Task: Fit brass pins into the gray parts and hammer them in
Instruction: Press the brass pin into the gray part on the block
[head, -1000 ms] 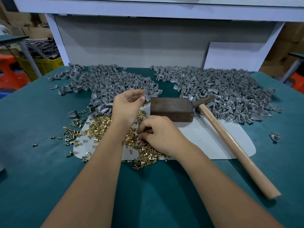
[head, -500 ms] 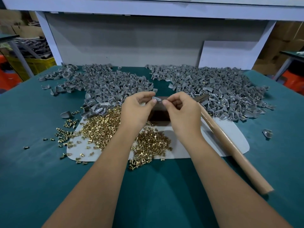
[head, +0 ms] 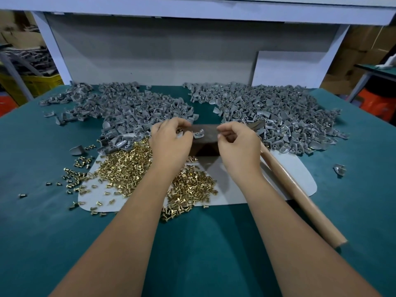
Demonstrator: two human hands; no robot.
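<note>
A single gray part (head: 199, 133) lies on top of the dark metal block (head: 206, 144) at the middle of the table. My left hand (head: 171, 144) hovers just left of it with curled fingers, and a glint of brass pins shows inside them. Just right of the part is my right hand (head: 237, 146), fingers curled, thumb against forefinger, with nothing visible in it. Loose brass pins (head: 128, 166) are heaped on the white mat (head: 289, 168) under my left wrist. The hammer (head: 300, 202) lies to the right, its head behind my right hand.
Two large heaps of gray parts fill the back of the green table, one on the left (head: 137, 110) and one on the right (head: 278, 116). Stray pins (head: 72, 174) and single gray parts (head: 339, 169) lie scattered. A white frame stands behind.
My right hand came up from the pin heap to meet the left over the block. The gray part now lies on the block and both hands have drawn slightly apart.
</note>
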